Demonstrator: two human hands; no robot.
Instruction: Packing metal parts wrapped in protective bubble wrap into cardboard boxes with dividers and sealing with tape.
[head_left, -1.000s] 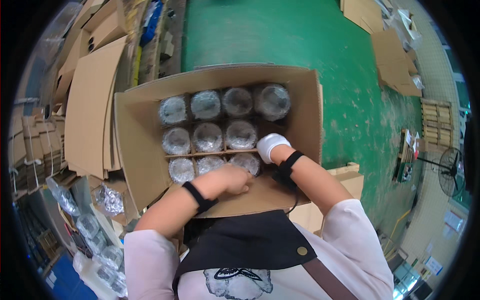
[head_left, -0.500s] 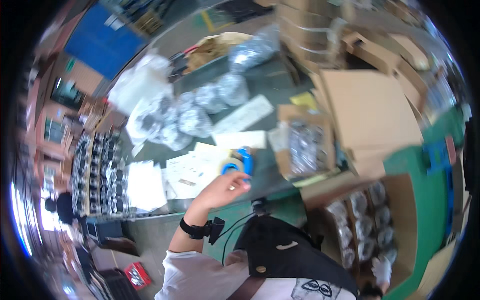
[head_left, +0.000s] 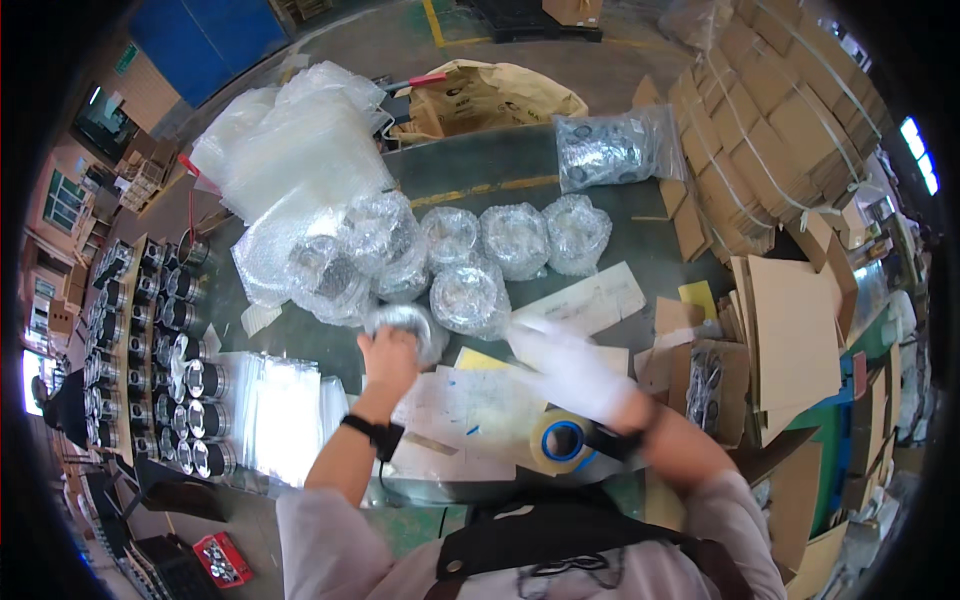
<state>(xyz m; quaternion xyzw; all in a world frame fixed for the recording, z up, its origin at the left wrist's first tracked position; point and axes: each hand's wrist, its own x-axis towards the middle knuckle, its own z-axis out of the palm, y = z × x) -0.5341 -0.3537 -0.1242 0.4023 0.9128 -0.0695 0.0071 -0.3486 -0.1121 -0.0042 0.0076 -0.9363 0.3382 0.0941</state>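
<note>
My bare left hand (head_left: 392,362) is at the front of a cluster of bubble-wrapped round parts. Its fingers close over the near side of one wrapped round part (head_left: 425,332) with a shiny silvery look. To the right, my right hand (head_left: 572,372) wears a white glove and is smeared by motion, so its fingers do not show clearly. It passes above the papers, near another wrapped round part (head_left: 470,297). Below the right wrist lies a tape roll (head_left: 562,440) with a blue core.
Bubble-wrap bags (head_left: 300,140) pile up at the back left, beside clear plastic sleeves (head_left: 280,410) nearer me. Metal pistons (head_left: 205,385) stand in rows at the left. Papers (head_left: 450,420) cover the table's front. Cardboard sheets (head_left: 790,340) and an opened carton (head_left: 735,400) stand right.
My view has swung right to face the table. My left hand has moved from beside the tape to a wrapped part. My right hand has come up from the carton of wrapped parts.
</note>
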